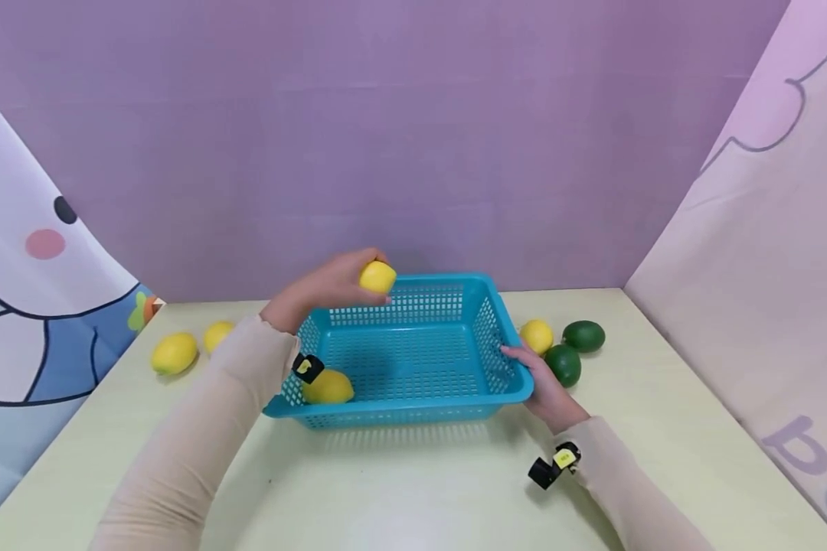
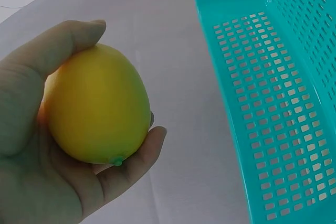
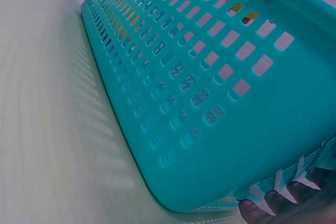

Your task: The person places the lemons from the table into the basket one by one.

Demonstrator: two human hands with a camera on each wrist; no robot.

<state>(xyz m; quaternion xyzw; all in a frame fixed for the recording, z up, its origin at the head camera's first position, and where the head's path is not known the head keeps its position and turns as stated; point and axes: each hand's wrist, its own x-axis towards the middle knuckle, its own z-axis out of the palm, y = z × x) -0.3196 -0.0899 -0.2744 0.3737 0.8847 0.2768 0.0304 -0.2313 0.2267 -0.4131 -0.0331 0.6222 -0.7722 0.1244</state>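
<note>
My left hand [image 1: 344,282] grips a yellow lemon [image 1: 377,277] above the far left part of a blue plastic basket [image 1: 413,409]. In the left wrist view, the thumb and fingers wrap the lemon [image 2: 100,106], its green tip facing down, with the basket [image 2: 226,87] to its right. My right hand [image 1: 547,390] holds the basket's right side, thumb at the rim. Fingertips [image 3: 275,200] lie against the perforated side wall in the right wrist view. Another lemon [image 1: 328,386] lies inside the basket at its near left corner, partly hidden by the left wrist.
Two lemons, one farther left [image 1: 174,353] and one beside the left sleeve [image 1: 217,334], sit on the pale table [image 1: 386,497]. Right of the basket are a lemon [image 1: 537,336] and two dark green oval fruits [image 1: 583,336]. A purple cloth [image 1: 413,153] hangs behind the table.
</note>
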